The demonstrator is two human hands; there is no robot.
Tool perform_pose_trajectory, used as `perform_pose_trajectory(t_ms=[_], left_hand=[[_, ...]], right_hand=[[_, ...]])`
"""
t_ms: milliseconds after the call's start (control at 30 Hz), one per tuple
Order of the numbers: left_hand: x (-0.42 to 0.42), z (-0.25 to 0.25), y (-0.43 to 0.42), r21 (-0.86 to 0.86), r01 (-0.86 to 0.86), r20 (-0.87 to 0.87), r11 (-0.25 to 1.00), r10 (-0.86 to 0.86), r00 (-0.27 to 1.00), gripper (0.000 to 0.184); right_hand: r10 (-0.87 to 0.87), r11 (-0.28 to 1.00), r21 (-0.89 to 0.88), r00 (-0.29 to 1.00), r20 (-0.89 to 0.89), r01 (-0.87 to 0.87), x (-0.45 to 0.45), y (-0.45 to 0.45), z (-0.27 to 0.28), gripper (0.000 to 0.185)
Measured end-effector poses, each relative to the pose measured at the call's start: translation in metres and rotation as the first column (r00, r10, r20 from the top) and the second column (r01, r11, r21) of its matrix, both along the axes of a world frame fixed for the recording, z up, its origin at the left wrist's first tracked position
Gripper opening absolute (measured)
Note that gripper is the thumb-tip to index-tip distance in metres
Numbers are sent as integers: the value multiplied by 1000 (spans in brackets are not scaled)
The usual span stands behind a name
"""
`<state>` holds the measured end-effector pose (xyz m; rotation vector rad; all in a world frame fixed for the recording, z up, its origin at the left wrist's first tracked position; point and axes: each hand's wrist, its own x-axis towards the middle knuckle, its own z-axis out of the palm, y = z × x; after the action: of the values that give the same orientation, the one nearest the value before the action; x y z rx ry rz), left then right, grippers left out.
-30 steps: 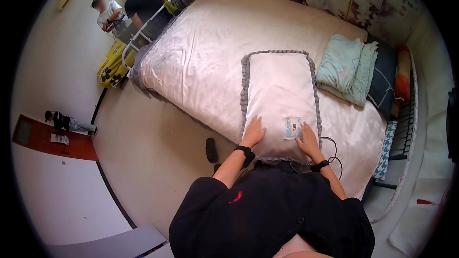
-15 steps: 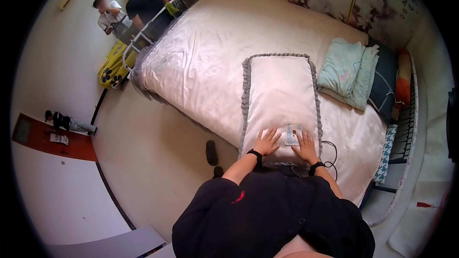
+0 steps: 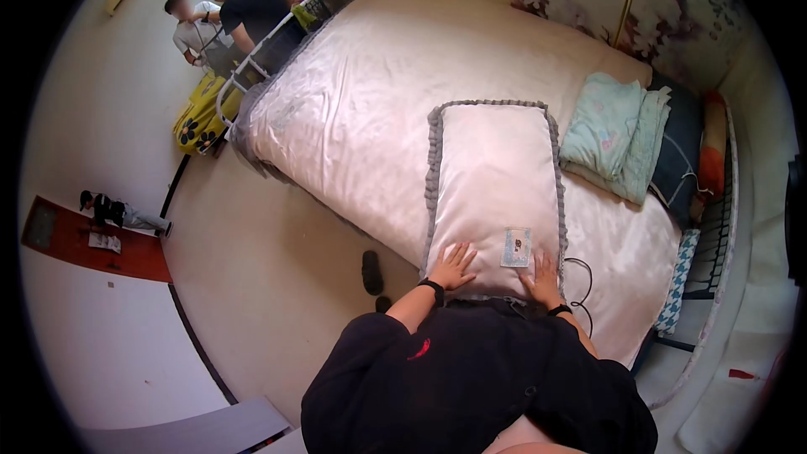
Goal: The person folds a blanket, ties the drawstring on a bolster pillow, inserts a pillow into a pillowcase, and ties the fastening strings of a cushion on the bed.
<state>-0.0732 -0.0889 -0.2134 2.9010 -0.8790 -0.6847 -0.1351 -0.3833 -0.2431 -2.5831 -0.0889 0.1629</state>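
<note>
A white satin pillow [image 3: 496, 168] with grey ruffled edging lies flat on the near side of the bed. My left hand [image 3: 452, 267] rests on its near left corner, fingers spread, palm down. On the near right part of the pillow lies my right hand [image 3: 542, 279], also flat with fingers apart. Between the hands, nearer the right one, is a small blue-bordered patch [image 3: 516, 247] on the pillow's surface. Both wrists wear dark bands. Neither hand grips anything.
The bed has a pale satin cover [image 3: 378, 92]. A folded mint-green quilt [image 3: 609, 130] lies to the right, by a dark pillow [image 3: 679, 139]. A black cable [image 3: 582, 286] curls beside the pillow. Shoes [image 3: 371, 272] are on the floor. Two people [image 3: 252, 13] stand beyond the bed's foot; another [image 3: 126, 214] is at the doorway.
Both hands have slid slightly nearer my body, staying flat on the pillow; the left has also shifted left. Among the people at the back, an arm now reaches across.
</note>
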Motion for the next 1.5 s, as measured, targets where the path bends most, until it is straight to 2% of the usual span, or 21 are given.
perform_pose_trajectory(t_ms=[33, 100, 133, 167, 200, 300, 467, 567, 633, 667, 700, 733, 767, 833, 933, 1000, 1100, 1133, 1267, 1433, 1500], left_hand=[[-4, -3, 11, -2, -1, 1, 1000, 1, 1000, 70], [-13, -16, 32, -36, -152, -204, 988, 142, 969, 83], [-17, -30, 42, -36, -154, -207, 987, 144, 968, 83], [-20, -50, 53, -111, -246, -326, 963, 199, 924, 90], [-23, -68, 63, -172, -343, -442, 923, 239, 865, 98], [-30, -103, 84, -159, -430, -586, 889, 265, 766, 104], [-29, -105, 86, -204, -506, -590, 838, 308, 747, 104], [-14, -87, 83, -209, -510, -647, 834, 274, 712, 98], [5, -109, 89, -15, -579, -780, 815, 353, 517, 91], [20, -88, 80, 139, -509, -693, 849, 451, 562, 83], [29, -75, 69, 138, -515, -693, 846, 454, 560, 83], [35, -66, 59, -70, -587, -512, 806, 476, 715, 81], [39, -54, 47, -284, -590, -296, 756, 517, 803, 80], [60, 7, 10, -233, -462, -129, 856, 444, 887, 77], [91, 15, -40, -293, -369, -115, 882, 350, 930, 79], [104, 5, -67, -284, -313, 27, 906, 334, 942, 78], [136, -26, -80, -291, -317, 150, 903, 371, 917, 76], [147, -26, -81, -350, -336, 111, 874, 395, 912, 74], [211, -31, -80, -446, -285, 217, 848, 412, 885, 75], [311, -50, -77, -465, -278, 200, 841, 406, 892, 77], [346, -73, -77, -470, -216, 196, 856, 340, 920, 77]], right_hand=[[-58, 995, 76, 998, -21, 60, -10, -6, -12, 79], [-81, 990, 113, 996, -39, 85, -27, -20, -36, 86], [-82, 993, 77, 989, -125, 93, -32, -23, -37, 87], [-87, 994, 43, 974, -210, 98, -37, -25, -38, 89], [-85, 994, 44, 973, -214, 97, -40, -27, -41, 89], [-26, 998, -64, 976, -218, 12, -40, -36, -53, 91], [-86, 995, -76, 954, -288, 67, -46, -36, -45, 91], [-54, 989, -148, 959, -277, 13, -51, -44, -70, 90], [-49, 994, -109, 951, -306, 16, -34, -43, -56, 90], [-83, 994, -106, 902, -423, 42, -17, -41, -37, 91], [-115, 992, -108, 836, -537, 67, -5, -40, -22, 92], [-147, 989, -56, 903, -404, 136, 3, -42, -31, 95], [-143, 990, -59, 901, -410, 130, 12, -40, -25, 95], [-98, 980, 148, 974, -204, 129, 57, -19, 17, 99], [-58, 982, 166, 985, -165, 86, 117, 27, 52, 100], [11, 996, -80, 967, -255, -32, 150, 49, 59, 103], [48, 992, -109, 992, -118, -61, 192, 47, 24, 102], [56, 987, -149, 998, -36, -60, 205, 44, 17, 107], [105, 976, -192, 994, 6, -102, 283, 32, -5, 115], [149, 976, -184, 975, 164, -118, 391, 25, -12, 111], [154, 975, -181, 980, 129, -129, 425, 21, -22, 111]])
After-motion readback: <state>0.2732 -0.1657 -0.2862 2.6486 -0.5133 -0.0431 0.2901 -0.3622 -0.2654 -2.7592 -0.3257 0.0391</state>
